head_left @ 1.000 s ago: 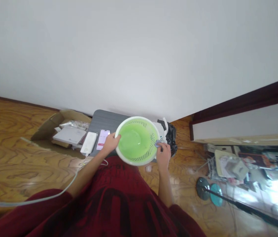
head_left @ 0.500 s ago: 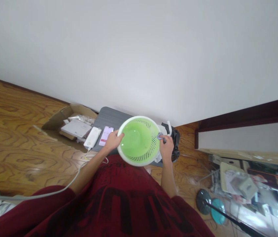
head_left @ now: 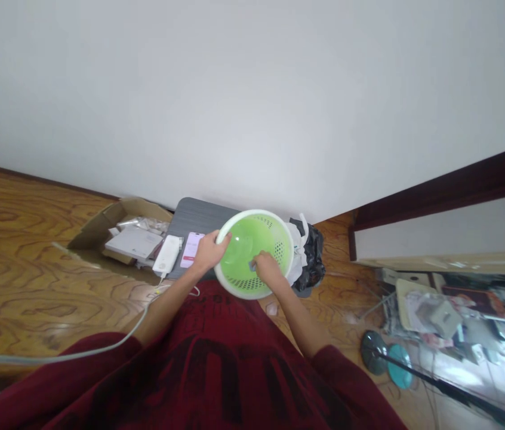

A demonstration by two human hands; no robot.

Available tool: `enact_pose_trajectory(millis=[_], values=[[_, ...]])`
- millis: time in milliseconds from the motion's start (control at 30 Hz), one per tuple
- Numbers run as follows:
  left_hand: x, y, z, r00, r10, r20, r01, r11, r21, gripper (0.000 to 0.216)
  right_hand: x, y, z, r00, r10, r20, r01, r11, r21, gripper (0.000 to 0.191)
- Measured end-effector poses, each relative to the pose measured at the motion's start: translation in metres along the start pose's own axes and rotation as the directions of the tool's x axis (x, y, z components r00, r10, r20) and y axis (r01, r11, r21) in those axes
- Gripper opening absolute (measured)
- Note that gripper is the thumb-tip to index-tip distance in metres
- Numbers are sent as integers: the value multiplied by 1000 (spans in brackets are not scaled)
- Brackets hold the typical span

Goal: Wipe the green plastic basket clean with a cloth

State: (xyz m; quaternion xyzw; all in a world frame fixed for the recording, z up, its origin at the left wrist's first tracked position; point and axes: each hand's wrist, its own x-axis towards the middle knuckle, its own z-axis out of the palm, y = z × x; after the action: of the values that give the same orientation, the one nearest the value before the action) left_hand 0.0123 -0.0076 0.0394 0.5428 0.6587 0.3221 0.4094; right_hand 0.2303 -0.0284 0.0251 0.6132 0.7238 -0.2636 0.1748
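Note:
A round green plastic basket (head_left: 258, 234) with a white rim and perforated sides is tilted towards me above the grey table. My left hand (head_left: 209, 250) is closed on its left rim, with the thumb over the edge. Inside the basket, my right hand (head_left: 268, 267) is closed on a small greyish cloth (head_left: 252, 265), which is near or against the green inner surface. Most of the cloth is hidden by the fingers.
On the grey table (head_left: 199, 214) lie a phone (head_left: 191, 249) and a white device (head_left: 167, 254) with a cable. An open cardboard box (head_left: 94, 234) stands left. White paper (head_left: 298, 254) and a black plastic bag (head_left: 314, 258) are at the right. A white wall rises behind.
My right hand has moved left with the cloth, from the basket's right rim into its inside. My left hand keeps its hold on the rim. The view has shifted slightly.

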Motion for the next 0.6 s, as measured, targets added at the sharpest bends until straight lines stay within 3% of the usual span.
enact_pose_trajectory(millis=[200,333,467,600], values=[[-6,-5,7,998,60,15,-60,998,-22,39,46,-14,18,982,78,174,-77,997,-14,25],[-6,-10,12,999,35,26,-34,999,-25,40,56,-27,29,957,12,290,-43,994,100,12],[-1,-16,14,1000,5,7,-5,997,-79,39,65,-55,35,971,-98,218,33,959,282,21],[5,-27,13,998,-58,-29,53,988,-148,34,70,-71,34,979,-143,144,84,932,353,33]])
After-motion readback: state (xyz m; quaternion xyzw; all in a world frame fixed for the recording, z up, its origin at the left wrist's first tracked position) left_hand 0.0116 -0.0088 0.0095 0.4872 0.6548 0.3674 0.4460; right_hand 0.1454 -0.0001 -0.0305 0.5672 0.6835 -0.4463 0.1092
